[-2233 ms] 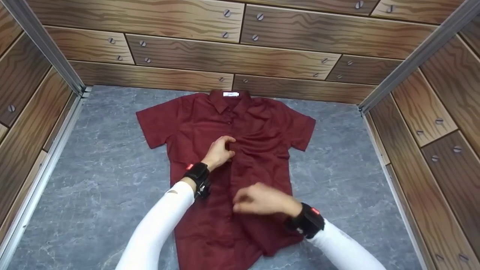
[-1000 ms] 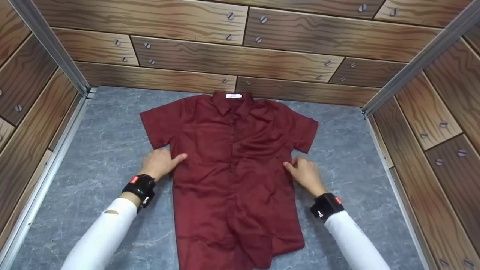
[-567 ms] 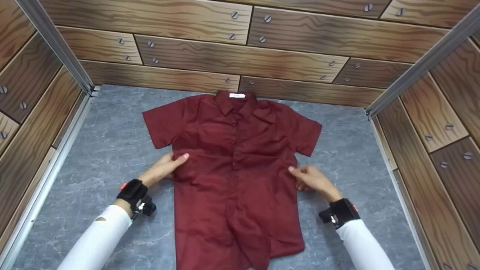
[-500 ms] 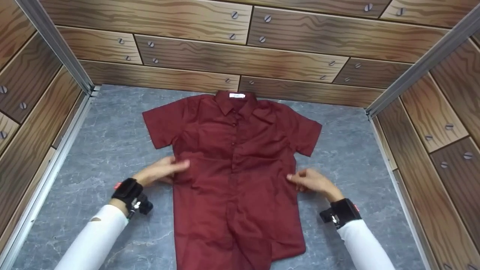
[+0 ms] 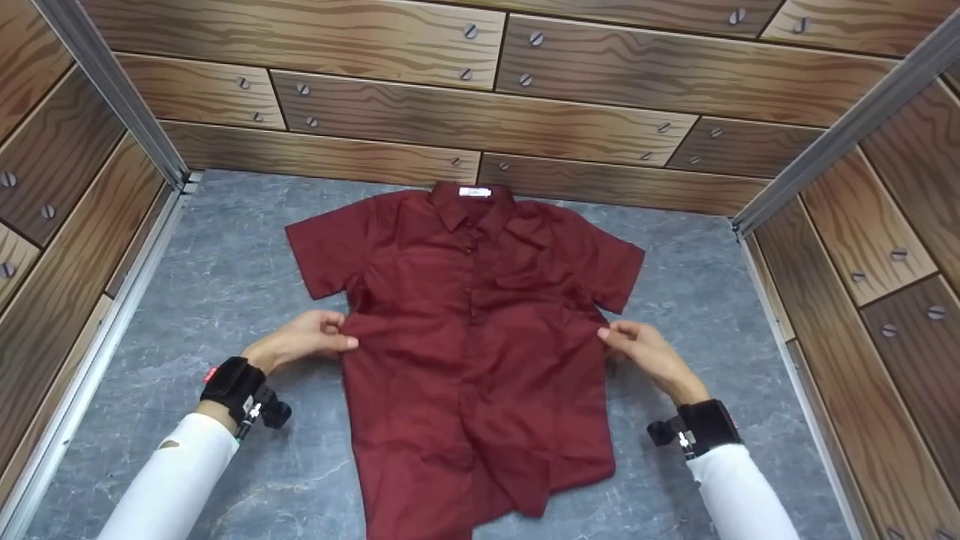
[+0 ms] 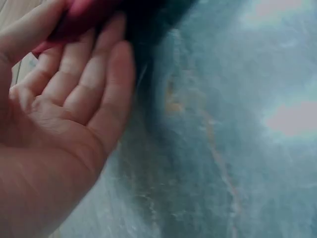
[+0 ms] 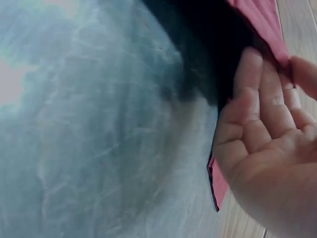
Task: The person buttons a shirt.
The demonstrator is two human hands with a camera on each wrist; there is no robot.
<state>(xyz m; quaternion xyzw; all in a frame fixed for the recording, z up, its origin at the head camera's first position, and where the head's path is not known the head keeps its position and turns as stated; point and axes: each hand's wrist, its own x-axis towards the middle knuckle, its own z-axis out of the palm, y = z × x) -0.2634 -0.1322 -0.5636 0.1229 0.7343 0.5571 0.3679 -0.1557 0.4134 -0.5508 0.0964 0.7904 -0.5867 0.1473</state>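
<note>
A dark red short-sleeved button shirt [image 5: 420, 360] lies front side up, collar at the far side, with a white label inside the neck. My left hand [image 5: 304, 337] pinches its left side edge below the sleeve. Opposite, my right hand [image 5: 649, 356] pinches the right side edge between thumb and fingers. The cloth between the hands is lifted a little and drawn wide. In the left wrist view, red cloth [image 6: 84, 20] passes between thumb and fingers. The right wrist view shows the pinched edge of the shirt [image 7: 270, 29] raised above the surface. The near hem is uneven, its left part cut off by the frame.
The shirt lies on a grey marbled surface [image 5: 225, 247]. Wood-patterned panels stand at the back [image 5: 375, 105], left and right. Metal rails [image 5: 795, 142] run along the corners. Each wrist carries a black strapped camera [image 5: 277, 412].
Both hands came apart from the shirt's middle to its two sides. They now grip the side edges and have pulled them outward and up, and the near hem has drawn away from me.
</note>
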